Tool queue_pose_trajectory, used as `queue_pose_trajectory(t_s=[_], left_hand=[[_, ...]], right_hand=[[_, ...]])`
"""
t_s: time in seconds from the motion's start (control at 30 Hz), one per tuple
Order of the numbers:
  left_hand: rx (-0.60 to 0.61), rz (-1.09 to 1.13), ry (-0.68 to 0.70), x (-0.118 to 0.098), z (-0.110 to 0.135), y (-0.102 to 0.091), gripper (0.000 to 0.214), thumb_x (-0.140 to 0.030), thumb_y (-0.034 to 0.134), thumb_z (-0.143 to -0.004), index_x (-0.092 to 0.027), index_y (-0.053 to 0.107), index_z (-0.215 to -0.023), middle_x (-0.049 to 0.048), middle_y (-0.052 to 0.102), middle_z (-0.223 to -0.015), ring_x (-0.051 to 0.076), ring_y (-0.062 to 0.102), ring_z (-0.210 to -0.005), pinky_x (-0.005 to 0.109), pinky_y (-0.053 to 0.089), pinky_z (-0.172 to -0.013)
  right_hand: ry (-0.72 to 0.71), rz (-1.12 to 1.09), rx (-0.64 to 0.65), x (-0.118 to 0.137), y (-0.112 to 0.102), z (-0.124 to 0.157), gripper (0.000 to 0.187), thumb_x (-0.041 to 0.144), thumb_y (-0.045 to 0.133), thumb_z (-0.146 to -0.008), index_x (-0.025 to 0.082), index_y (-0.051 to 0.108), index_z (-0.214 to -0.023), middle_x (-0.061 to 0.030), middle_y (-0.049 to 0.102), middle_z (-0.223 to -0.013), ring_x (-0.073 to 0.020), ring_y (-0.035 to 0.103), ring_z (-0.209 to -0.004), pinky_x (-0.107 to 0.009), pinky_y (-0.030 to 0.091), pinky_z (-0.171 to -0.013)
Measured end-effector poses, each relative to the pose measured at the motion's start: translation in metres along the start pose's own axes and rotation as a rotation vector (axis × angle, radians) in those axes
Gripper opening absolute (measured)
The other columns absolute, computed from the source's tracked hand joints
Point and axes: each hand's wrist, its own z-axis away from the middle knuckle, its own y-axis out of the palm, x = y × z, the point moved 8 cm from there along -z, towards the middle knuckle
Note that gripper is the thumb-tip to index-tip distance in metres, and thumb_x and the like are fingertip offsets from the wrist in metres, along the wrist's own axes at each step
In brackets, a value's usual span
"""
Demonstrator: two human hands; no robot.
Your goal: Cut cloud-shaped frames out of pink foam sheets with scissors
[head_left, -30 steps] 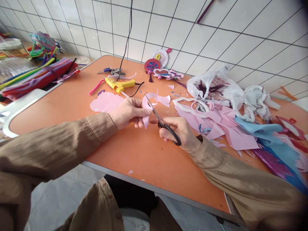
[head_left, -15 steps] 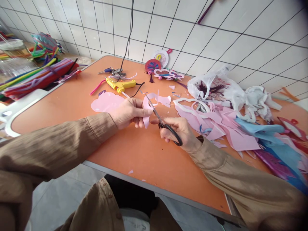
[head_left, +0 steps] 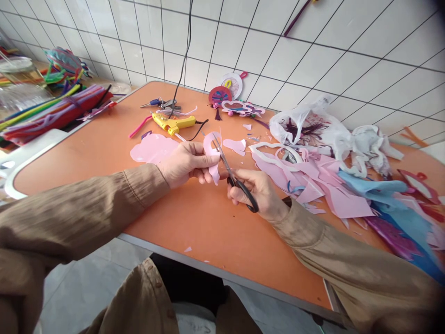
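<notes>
Between thumb and fingers, my left hand (head_left: 189,163) pinches a curved strip of pink paper (head_left: 210,141), whose lower end curls down past the fingertips. Black-handled scissors (head_left: 247,194) are in my right hand (head_left: 262,192), fingers wrapped about the handles. Their blades point up and left, lying against the pink strip. Behind my left hand a wavy-edged pink cutout (head_left: 153,148) lies flat on the table. A separate pink scrap (head_left: 235,146) rests just beyond the blades.
A yellow glue gun (head_left: 174,123) with a black cord lies behind my left hand, near some keys (head_left: 170,104). Pink offcuts (head_left: 323,181), blue fabric (head_left: 378,185) and a white plastic bag (head_left: 313,123) crowd the right. Bundled pipe cleaners (head_left: 62,113) lie far left. Round ornaments (head_left: 220,95) stand by the wall.
A pink piece beyond the blades now lies apart from the strip in my left hand. The scissors have shifted slightly left and their blades look closer together.
</notes>
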Motion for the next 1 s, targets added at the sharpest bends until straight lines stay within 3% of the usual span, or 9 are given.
queue_pose_trajectory(t_s=[0.33, 0.53, 1.0], left_hand=[[0.011, 0.024, -0.018, 0.0023, 0.0018, 0.0028, 0.027, -0.025, 0.092, -0.075, -0.008, 0.072, -0.068, 0.0066, 0.073, -0.060, 0.009, 0.062, -0.045, 0.017, 0.048, -0.042], [0.023, 0.028, -0.022, 0.0039, 0.0007, 0.0035, 0.025, -0.023, 0.089, -0.078, -0.007, 0.073, -0.068, 0.0064, 0.072, -0.060, 0.009, 0.063, -0.048, 0.017, 0.051, -0.047], [-0.001, 0.052, -0.054, 0.0059, 0.0004, 0.0055, 0.023, -0.012, 0.081, -0.085, -0.007, 0.070, -0.066, 0.0040, 0.070, -0.057, 0.008, 0.062, -0.044, 0.015, 0.051, -0.045]], right_hand=[[-0.004, 0.019, -0.069, 0.0010, -0.0020, 0.0000, 0.048, 0.058, 0.085, -0.073, 0.015, 0.072, -0.090, 0.0033, 0.050, -0.065, -0.0117, 0.044, -0.056, -0.028, 0.034, -0.051], [-0.029, 0.010, -0.064, 0.0030, -0.0005, 0.0001, 0.049, 0.056, 0.085, -0.075, 0.013, 0.075, -0.096, 0.0026, 0.048, -0.066, -0.0122, 0.043, -0.058, -0.029, 0.034, -0.051], [-0.112, -0.038, -0.060, 0.0040, -0.0005, -0.0019, 0.039, 0.050, 0.085, -0.075, 0.015, 0.076, -0.087, 0.0043, 0.050, -0.061, -0.0103, 0.042, -0.053, -0.026, 0.033, -0.050]])
